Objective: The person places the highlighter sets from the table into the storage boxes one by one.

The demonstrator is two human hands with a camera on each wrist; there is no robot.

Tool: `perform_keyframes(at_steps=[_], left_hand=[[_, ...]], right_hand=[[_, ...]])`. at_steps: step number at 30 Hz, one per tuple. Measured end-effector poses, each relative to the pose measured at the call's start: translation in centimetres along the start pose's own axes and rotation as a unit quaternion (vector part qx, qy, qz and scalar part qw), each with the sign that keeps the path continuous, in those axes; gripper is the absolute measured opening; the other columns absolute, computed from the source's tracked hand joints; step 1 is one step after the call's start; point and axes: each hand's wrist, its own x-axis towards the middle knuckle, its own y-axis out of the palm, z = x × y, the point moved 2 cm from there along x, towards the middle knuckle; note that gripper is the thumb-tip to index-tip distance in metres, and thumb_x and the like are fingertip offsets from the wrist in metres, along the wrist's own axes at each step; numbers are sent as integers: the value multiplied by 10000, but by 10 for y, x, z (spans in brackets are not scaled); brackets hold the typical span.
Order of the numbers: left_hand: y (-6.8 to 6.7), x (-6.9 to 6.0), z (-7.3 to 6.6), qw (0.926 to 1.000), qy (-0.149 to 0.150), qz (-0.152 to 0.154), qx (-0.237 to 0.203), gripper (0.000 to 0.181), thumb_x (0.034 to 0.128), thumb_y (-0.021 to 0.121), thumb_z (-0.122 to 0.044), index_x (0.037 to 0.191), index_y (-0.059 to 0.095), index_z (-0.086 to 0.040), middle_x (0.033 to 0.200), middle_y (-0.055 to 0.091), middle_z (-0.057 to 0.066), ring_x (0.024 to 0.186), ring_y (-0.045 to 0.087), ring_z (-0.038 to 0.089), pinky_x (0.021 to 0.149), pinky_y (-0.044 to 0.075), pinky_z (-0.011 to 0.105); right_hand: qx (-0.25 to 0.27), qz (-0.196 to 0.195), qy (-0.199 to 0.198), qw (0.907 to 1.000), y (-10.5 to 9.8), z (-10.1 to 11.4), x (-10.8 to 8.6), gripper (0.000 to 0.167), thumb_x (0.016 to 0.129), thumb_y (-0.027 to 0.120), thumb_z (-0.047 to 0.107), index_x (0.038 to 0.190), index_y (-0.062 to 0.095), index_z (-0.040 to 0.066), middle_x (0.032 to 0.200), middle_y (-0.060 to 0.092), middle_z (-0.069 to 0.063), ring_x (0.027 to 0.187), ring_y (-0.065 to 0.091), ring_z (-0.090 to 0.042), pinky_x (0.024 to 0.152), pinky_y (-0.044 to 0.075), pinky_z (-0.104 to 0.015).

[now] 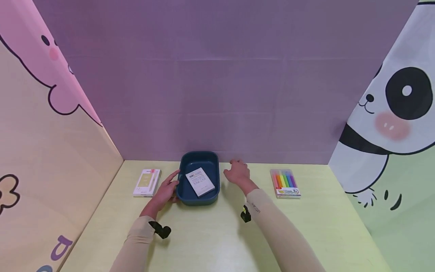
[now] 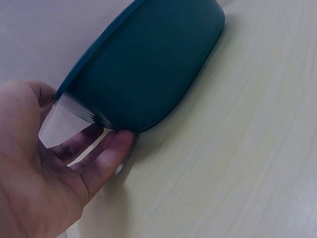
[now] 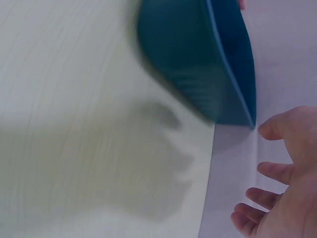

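Sleeves (image 1: 285,234) foremost; bin (image 1: 209,165) pointing lengthwise away.

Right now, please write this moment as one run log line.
left grip: touching blue tray; right grip: empty, apart from tray; white box: inside tray; markers: on table

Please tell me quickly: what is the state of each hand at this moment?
Left hand: touching the blue container; whether it grips cannot be told.
Right hand: open, holding nothing.
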Motion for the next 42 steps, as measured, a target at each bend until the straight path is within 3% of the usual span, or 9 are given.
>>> perform_keyframes(at_steps=[16,27,38,42], left_hand=[[0,3,1,9999,106,46,-128,504,1027,389,-205,1522,327,-277,1318,470,272,852,635,293,669,563,432],[-1,5,-3,9999,104,90,-39,508,1032,391,-215,1530,312,-277,1350,453,263,781,628,243,643,554,413],[5,-16,-27,9995,84,311,16,527,1037,362,-159,1551,249,-177,1341,431,322,823,631,294,736,541,511],[4,-16,-22,9996,27,288,-59,526,1039,368,-170,1551,253,-199,1205,493,337,706,613,259,682,545,458]], right_hand=[[-97,160,132,9997,2,-52,-7,486,909,563,320,1303,559,36,1264,510,-185,1120,489,-393,889,433,-511],[51,28,82,9999,-3,-91,-12,461,895,557,284,1258,585,3,1228,532,-201,1099,501,-412,894,431,-518],[-139,-364,-356,9986,-3,-127,-13,383,895,572,219,1179,618,-34,1174,575,-221,1062,526,-424,925,428,-490],[-110,-500,-361,9980,-7,-139,-14,381,896,578,236,1179,619,-17,1203,557,-227,1078,515,-422,901,435,-514]])
